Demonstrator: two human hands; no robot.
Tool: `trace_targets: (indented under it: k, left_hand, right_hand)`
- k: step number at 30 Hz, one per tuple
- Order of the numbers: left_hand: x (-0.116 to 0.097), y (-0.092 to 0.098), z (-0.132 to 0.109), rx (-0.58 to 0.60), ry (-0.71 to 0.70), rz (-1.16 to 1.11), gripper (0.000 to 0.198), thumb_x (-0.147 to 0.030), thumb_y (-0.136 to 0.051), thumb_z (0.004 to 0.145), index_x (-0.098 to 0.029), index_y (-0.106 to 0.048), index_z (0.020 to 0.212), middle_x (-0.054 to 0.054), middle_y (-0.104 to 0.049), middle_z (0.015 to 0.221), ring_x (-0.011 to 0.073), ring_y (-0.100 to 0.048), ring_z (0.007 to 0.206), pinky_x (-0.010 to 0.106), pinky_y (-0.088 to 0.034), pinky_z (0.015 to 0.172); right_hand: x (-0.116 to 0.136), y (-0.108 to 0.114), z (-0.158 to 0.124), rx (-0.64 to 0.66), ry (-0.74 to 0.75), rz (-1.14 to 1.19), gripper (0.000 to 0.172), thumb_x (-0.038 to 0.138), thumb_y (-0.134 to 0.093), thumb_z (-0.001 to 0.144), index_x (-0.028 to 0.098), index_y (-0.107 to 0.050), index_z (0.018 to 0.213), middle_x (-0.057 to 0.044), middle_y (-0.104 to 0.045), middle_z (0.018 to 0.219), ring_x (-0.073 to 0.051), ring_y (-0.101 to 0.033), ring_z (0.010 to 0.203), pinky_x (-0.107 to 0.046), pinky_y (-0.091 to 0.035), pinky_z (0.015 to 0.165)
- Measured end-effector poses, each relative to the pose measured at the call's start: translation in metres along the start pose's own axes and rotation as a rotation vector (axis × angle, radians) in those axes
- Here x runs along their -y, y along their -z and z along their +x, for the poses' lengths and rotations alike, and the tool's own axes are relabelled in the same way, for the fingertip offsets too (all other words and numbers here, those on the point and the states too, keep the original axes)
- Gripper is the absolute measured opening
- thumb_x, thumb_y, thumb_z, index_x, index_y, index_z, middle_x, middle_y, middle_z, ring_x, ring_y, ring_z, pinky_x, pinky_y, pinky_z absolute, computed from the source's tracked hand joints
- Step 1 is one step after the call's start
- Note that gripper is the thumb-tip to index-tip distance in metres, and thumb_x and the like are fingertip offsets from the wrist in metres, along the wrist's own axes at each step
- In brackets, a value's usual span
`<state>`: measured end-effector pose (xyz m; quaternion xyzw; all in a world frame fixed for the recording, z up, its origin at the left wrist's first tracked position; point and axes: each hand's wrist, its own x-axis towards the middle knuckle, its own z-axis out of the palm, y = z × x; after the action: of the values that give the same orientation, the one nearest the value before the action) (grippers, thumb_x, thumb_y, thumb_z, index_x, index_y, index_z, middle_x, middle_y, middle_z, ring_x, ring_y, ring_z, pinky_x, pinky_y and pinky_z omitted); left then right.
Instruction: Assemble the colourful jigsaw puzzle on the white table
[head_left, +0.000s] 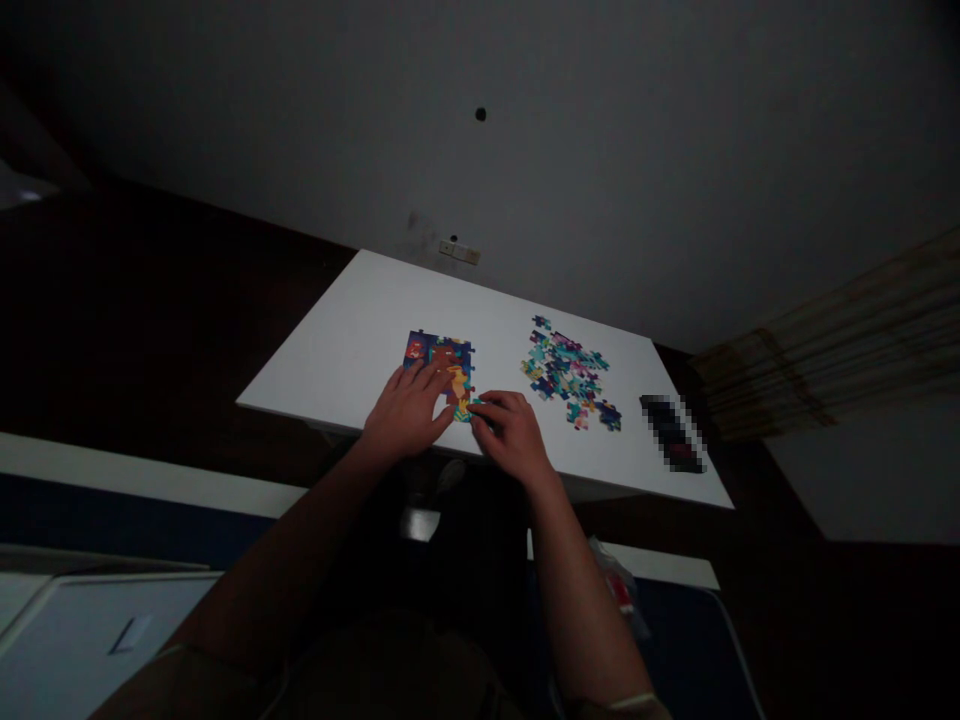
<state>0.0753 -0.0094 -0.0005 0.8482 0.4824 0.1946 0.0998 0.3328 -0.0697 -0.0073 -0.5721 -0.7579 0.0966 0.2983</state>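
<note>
A partly joined jigsaw puzzle (459, 384) lies near the front edge of the white table, with a dark blue, brown and yellow picture. My left hand (407, 408) rests flat on its left and lower part with fingers spread, hiding some of it. At the lower right corner of the joined part, my right hand (511, 432) pinches a small green puzzle piece (475, 404) between thumb and fingers. The piece touches or nearly touches the joined part; I cannot tell whether it is locked in. To the right lies a loose heap of puzzle pieces (564, 368).
The white table (330, 345) stands against a grey wall with a socket (459, 252). A blurred-out dark object (672, 433) lies at the table's right end. A plastic bag (621, 588) sits by my right forearm, and a striped curtain (772, 350) hangs at right.
</note>
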Motion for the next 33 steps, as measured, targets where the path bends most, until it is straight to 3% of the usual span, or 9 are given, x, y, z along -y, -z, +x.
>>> trace_targets:
  k: [12,19,29,33]
  left_hand:
    - [-0.0027,0.0032,0.0007,0.021,-0.008,0.031,0.066,-0.044,-0.057,0.127,-0.023,-0.068,0.188,0.017,-0.062,0.201,0.0488,-0.058,0.186,0.073,-0.046,0.154]
    - [-0.0021,0.0025,0.0008,-0.002,-0.001,0.021,0.062,-0.045,-0.060,0.126,-0.033,-0.069,0.186,0.011,-0.066,0.199,0.0457,-0.062,0.183,0.073,-0.047,0.154]
    - [-0.0007,0.0027,0.0018,0.006,-0.007,0.011,0.063,-0.045,-0.059,0.125,-0.035,-0.069,0.186,0.010,-0.066,0.200,0.0456,-0.062,0.183,0.073,-0.048,0.153]
    - [-0.0029,0.0061,0.0019,0.049,0.009,0.031,0.067,-0.045,-0.059,0.124,-0.030,-0.067,0.188,0.012,-0.061,0.203,0.0478,-0.059,0.186,0.074,-0.045,0.156]
  right_hand:
    - [0.0023,0.0033,0.0010,0.015,-0.001,-0.001,0.028,0.029,-0.084,0.115,0.043,-0.101,0.131,-0.012,-0.092,0.146,-0.040,-0.084,0.139,-0.068,-0.073,0.123]
    - [0.0019,0.0022,0.0008,0.014,-0.004,0.009,0.026,0.033,-0.081,0.117,0.040,-0.100,0.133,-0.012,-0.092,0.146,-0.039,-0.083,0.139,-0.068,-0.072,0.124]
    - [0.0041,0.0040,0.0006,0.010,0.008,0.012,0.026,0.032,-0.080,0.117,0.038,-0.100,0.134,-0.013,-0.093,0.145,-0.039,-0.084,0.138,-0.067,-0.072,0.123]
    - [0.0075,0.0063,0.0012,0.027,-0.012,-0.002,0.025,0.030,-0.082,0.115,0.035,-0.098,0.134,-0.013,-0.093,0.146,-0.038,-0.083,0.140,-0.066,-0.072,0.124]
